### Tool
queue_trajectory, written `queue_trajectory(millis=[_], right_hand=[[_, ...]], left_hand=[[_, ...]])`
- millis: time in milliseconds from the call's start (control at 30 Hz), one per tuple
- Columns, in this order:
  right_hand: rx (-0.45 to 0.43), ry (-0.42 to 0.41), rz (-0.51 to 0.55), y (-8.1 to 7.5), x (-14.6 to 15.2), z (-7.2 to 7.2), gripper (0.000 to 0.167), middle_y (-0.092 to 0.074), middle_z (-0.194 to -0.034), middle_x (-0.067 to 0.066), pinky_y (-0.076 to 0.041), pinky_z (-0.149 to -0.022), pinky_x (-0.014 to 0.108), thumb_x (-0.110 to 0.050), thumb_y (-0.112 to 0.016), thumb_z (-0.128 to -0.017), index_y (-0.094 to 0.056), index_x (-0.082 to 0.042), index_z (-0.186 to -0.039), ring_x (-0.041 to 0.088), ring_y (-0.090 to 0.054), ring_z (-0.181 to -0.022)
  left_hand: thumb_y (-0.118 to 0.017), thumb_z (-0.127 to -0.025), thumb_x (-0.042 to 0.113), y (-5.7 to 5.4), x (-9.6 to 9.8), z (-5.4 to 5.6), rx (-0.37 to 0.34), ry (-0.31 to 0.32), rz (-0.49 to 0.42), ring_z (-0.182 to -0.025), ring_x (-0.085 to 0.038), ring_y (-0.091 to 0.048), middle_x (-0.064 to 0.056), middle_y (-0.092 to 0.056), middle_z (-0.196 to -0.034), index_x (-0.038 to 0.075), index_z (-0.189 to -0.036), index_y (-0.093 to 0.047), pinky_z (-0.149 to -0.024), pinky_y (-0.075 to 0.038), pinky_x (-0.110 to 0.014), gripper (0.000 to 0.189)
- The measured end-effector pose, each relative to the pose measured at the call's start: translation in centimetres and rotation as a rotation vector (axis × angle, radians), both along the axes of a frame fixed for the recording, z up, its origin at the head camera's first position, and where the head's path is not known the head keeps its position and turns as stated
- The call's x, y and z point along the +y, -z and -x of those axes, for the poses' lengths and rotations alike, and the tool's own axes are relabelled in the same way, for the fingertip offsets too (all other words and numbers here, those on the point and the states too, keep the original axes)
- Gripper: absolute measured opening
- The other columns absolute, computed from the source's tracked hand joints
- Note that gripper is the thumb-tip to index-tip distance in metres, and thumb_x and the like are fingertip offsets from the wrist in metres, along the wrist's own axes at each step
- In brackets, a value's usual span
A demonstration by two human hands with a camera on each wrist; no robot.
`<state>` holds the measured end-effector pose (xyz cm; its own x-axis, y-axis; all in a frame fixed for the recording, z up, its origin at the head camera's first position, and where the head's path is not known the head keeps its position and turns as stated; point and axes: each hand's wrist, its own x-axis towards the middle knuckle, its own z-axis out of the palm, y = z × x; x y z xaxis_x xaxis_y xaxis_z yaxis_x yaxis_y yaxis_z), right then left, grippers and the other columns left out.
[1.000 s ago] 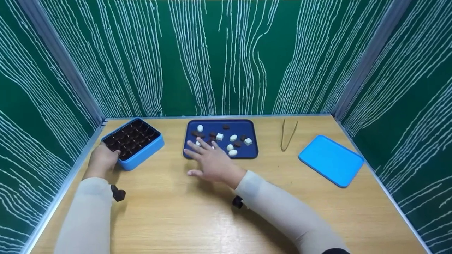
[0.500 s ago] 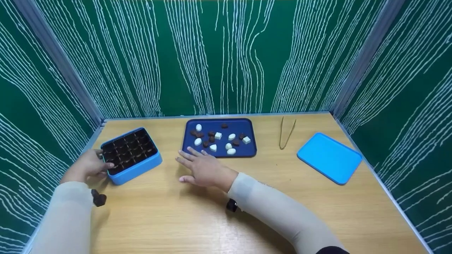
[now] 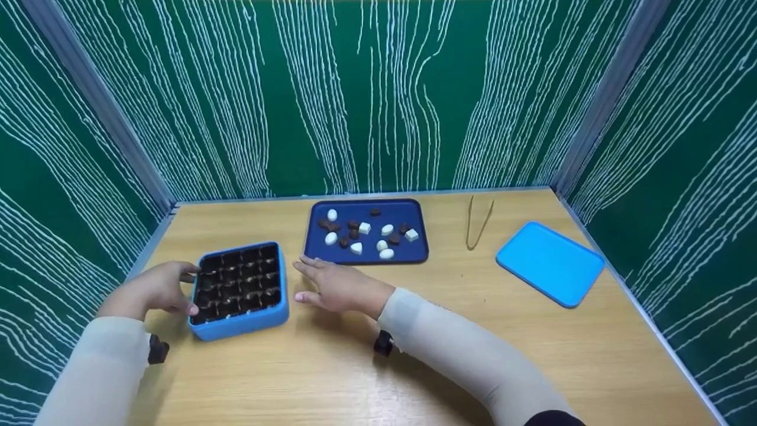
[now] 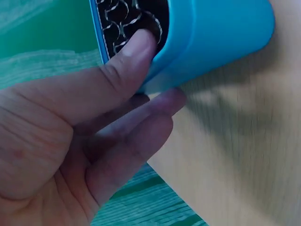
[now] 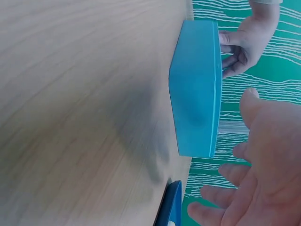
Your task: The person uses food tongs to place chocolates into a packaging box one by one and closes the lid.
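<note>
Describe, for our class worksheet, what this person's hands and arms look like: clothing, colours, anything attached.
The left hand and right hand are ungloved. Long, close-fitting, pale beige fabric sleeves reach both wrists. A small, angular black attachment sits at each wrist. Black material shows farther up the right arm. No cables are visible.

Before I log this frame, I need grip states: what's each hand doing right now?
Left hand: holding the blue box at its rim.
Right hand: open, holding nothing.
</note>
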<state>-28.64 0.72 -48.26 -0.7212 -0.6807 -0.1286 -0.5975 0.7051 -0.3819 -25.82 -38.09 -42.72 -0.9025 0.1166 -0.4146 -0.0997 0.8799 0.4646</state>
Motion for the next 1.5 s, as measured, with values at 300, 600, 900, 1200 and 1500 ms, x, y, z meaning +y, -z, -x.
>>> queue_trajectory(millis=[300, 600, 900, 1200, 1500], right_hand=[[0.023, -0.034, -0.029, 0.3, 2.2, -0.1, 0.087, -0.013, -0.193, 0.003, -0.045, -0.136, 0.047, -0.064, -0.055, -0.115, -0.026, -0.017, -0.183, 0.030, -0.041, -0.170], [-0.030, -0.007, -0.095, -0.8, 7.2, -0.3, 0.088, -0.008, -0.194, -0.004, -0.054, -0.128, 0.052, -0.067, -0.058, -0.112, -0.028, -0.022, -0.182, 0.032, -0.047, -0.167], [0.009, 0.010, -0.095, -1.6, 12.6, -0.4, 0.089, -0.016, -0.192, 0.004, -0.053, -0.129, 0.056, -0.063, -0.068, -0.109, -0.039, -0.013, -0.177, 0.042, -0.047, -0.165], [0.040, 0.060, -0.084, -1.8, 16.5, -1.0, 0.087, -0.028, -0.189, 0.013, -0.048, -0.131, 0.063, -0.057, -0.077, -0.106, -0.048, -0.008, -0.172, 0.047, -0.047, -0.164], [0.044, 0.066, -0.100, -2.3, 18.4, -0.2, 0.091, -0.028, -0.189, 0.012, -0.053, -0.127, 0.063, -0.056, -0.079, -0.104, -0.047, -0.006, -0.172, 0.049, -0.046, -0.164]], left_hand=[[-0.105, -0.075, 0.009, 0.6, 4.9, -1.0, 0.055, 0.158, 0.027, -0.123, -0.041, -0.079, -0.035, -0.058, -0.164, -0.010, -0.165, -0.049, -0.109, -0.066, -0.061, 0.107], [-0.104, -0.078, 0.012, 1.9, 9.0, -1.3, 0.077, 0.196, -0.059, -0.122, -0.037, -0.081, -0.031, -0.056, -0.168, -0.009, -0.168, -0.045, -0.120, -0.058, -0.064, 0.110], [-0.102, -0.083, 0.018, 2.9, 13.7, -0.7, 0.108, 0.235, -0.146, -0.140, -0.046, -0.072, -0.028, -0.054, -0.171, -0.005, -0.171, -0.044, -0.119, -0.060, -0.056, 0.108], [-0.102, -0.083, 0.021, 3.8, 17.0, 0.3, 0.118, 0.254, -0.220, -0.146, -0.041, -0.069, -0.019, -0.053, -0.174, 0.002, -0.173, -0.045, -0.123, -0.058, -0.053, 0.108], [-0.102, -0.084, 0.021, 3.8, 19.3, 1.3, 0.115, 0.238, -0.229, -0.153, -0.040, -0.063, -0.015, -0.051, -0.177, 0.006, -0.173, -0.046, -0.132, -0.048, -0.055, 0.106]])
